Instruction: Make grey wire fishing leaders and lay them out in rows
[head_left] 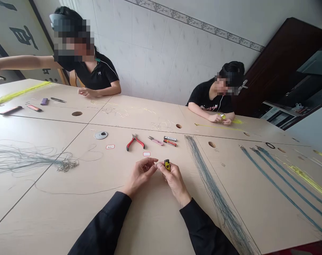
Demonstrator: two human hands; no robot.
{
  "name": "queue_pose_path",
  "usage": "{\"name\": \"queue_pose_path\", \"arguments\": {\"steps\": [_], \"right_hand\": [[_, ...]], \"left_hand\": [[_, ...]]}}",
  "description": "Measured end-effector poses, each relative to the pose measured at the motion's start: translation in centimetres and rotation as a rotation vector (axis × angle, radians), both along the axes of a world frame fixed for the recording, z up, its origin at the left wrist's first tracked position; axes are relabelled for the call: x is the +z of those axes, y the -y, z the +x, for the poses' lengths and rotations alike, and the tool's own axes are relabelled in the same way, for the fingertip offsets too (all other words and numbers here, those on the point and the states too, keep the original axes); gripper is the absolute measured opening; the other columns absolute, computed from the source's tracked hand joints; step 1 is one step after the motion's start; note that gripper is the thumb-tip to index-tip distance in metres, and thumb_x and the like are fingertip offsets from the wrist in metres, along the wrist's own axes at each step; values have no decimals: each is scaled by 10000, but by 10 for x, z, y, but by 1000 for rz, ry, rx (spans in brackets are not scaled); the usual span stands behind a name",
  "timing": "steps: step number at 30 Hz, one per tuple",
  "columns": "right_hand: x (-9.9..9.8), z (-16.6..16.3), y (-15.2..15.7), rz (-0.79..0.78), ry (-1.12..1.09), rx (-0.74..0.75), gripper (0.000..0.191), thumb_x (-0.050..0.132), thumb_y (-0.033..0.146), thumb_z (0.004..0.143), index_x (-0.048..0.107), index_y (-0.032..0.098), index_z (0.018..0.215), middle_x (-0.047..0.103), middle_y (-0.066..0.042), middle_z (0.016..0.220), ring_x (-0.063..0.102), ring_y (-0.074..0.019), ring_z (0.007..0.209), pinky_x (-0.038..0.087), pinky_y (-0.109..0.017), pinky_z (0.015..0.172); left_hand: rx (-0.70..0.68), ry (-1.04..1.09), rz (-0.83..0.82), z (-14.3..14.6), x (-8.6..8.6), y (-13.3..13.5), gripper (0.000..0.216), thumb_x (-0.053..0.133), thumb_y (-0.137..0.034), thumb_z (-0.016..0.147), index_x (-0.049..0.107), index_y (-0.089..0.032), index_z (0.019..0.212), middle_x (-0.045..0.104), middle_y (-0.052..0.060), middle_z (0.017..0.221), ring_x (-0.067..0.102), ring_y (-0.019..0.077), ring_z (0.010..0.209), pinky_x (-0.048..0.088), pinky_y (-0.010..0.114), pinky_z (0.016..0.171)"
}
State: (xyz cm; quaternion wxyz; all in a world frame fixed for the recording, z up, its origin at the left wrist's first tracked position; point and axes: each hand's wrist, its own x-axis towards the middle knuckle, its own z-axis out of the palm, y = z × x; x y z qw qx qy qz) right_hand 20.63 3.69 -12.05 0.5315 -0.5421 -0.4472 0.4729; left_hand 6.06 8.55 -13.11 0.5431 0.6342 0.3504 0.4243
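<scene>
My left hand (140, 175) and my right hand (174, 179) meet over the middle of the pale wooden table (70, 198). The right hand's fingers are wrapped round a small yellow and black lighter (167, 164), held upright. The left hand pinches something thin at its fingertips, right beside the lighter; it looks like the end of a thin cord, but it is too small to be sure. A thin grey cord (78, 193) trails across the table from the left toward my left wrist. Both forearms wear black sleeves.
Beyond my hands lie red-handled pliers (134, 142), pink snips (155, 141) and two more lighters (170, 140). A bundle of grey-blue cords (211, 184) runs down the right, more cords (28, 159) lie left. Two people sit at the far side.
</scene>
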Motion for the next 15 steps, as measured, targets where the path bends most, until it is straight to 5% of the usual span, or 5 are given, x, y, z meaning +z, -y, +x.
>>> {"name": "queue_pose_path", "arguments": {"steps": [7, 15], "right_hand": [[29, 20, 8, -2, -126, -172, 413, 718, 523, 761, 603, 146, 882, 311, 79, 586, 245, -57, 495, 188, -200, 431], [151, 93, 44, 372, -194, -564, 219, 739, 310, 743, 580, 176, 809, 241, 95, 558, 212, -41, 447, 156, -207, 401]], "left_hand": [[-80, -126, -3, -2, 3, 5, 362, 599, -487, 848, 706, -152, 934, 555, -6, 624, 453, 106, 552, 326, 226, 519], [-179, -82, -22, -7, 16, 9, 350, 584, -497, 851, 663, -161, 795, 561, -5, 673, 450, 106, 598, 347, 229, 565]]}}
